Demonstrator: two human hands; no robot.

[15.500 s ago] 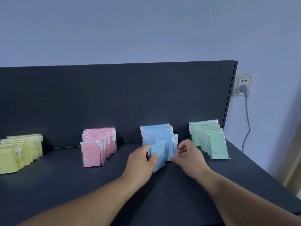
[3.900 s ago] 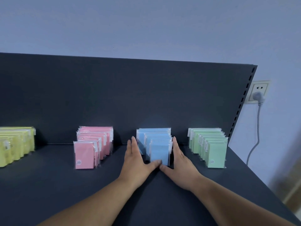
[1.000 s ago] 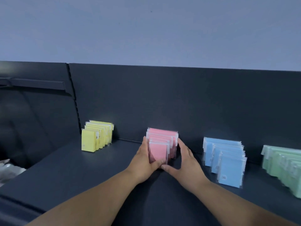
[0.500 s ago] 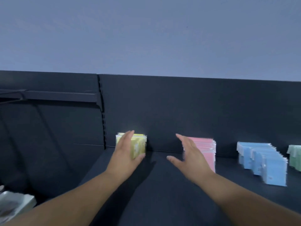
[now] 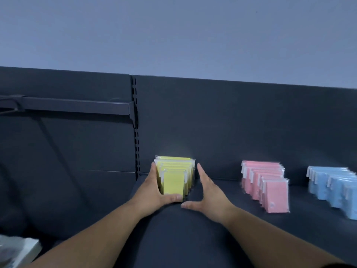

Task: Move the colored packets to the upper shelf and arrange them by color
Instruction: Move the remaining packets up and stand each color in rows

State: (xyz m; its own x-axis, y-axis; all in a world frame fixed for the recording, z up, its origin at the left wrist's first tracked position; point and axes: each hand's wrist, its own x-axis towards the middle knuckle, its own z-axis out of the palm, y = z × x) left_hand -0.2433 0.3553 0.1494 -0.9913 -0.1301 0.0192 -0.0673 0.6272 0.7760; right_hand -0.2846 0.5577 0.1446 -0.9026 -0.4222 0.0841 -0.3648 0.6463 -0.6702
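Shelf [image 5: 193, 238]: dark, with an upright back panel. It carried three rows of packets, each one colour, standing on edge and running from the panel toward the front.

- Blue packets [image 5: 332, 186]: far right, cut by the frame edge.
- Pink packets [image 5: 266, 186]: middle, well apart from both neighbours.
- Yellow packets [image 5: 174, 176]: left end, back packet against the panel.

Progress (judgement): the move to the upper shelf looked done for these three colours, and no packet stood in the wrong row. Anything further right was out of view, so I could not tell whether more colours were placed. What was left appeared to be tidying, with the yellow row in hand. The pink and blue rows were stepped a little sideways rather than square.

Left hand [image 5: 154, 192]: open. Fingers [image 5: 153, 171] straight and flat against the left side of the yellow row. The thumb lay across the foot of the front packet, touching it.

Right hand [image 5: 210, 192]: open, holding nothing. Fingers [image 5: 200, 171] straight and pointing at the panel, just beside the row's right side with a dark gap between, so not touching. The thumb stretched left along the shelf toward the left thumb, close but apart.

The yellow row thus sat between the two palms, pressed on the left only.
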